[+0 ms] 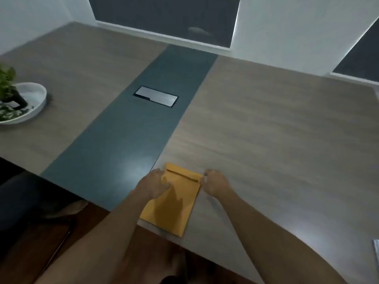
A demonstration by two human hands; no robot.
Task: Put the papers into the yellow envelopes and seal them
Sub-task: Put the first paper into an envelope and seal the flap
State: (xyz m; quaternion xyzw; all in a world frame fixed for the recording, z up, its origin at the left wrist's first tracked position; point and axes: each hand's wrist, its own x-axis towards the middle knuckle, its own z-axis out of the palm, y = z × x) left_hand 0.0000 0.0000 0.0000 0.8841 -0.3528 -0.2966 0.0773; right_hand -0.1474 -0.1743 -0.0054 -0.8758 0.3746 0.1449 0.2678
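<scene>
A yellow envelope (174,203) lies flat at the near edge of the wooden table (266,130), its flap end pointing away from me and its near corner reaching the table's edge. My left hand (152,184) rests on the envelope's upper left part, fingers curled over the left edge near the flap. At the flap's right corner my right hand (213,181) has its fingertips curled at the edge. The flap lies folded down along a dark line. No loose paper is visible by the envelope.
A dark strip (131,128) with a metal hatch (155,96) runs down the table's middle. A white dish with a small plant (18,99) sits at the far left. A pale sheet's edge (376,251) shows at the right border. A dark chair (24,201) is at the lower left.
</scene>
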